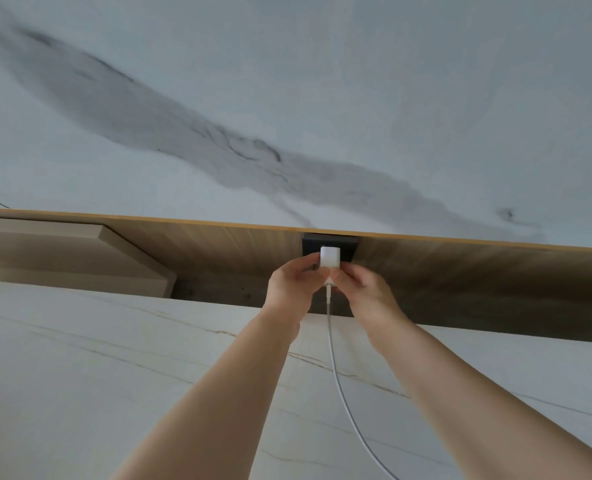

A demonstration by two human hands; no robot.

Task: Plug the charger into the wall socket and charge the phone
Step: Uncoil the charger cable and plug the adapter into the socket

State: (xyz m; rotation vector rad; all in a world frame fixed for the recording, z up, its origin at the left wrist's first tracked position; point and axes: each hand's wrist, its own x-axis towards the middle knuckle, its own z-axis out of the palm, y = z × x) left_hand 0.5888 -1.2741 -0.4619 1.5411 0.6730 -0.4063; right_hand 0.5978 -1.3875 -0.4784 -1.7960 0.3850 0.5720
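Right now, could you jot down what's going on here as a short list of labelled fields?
charger: white cube against the black wall socket; whether fully seated cannot be told
cable: white lead hangs from the charger's underside toward the camera
left hand: fingers grip the charger's left side
right hand: pinches where the cable enters the charger
setting: wooden recess between marble slabs
phone: not in view

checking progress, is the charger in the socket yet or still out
Looks in, though how deep cannot be told: the charger sits flat against the black socket, no prongs showing. Both hands pinch it; cable hangs below.
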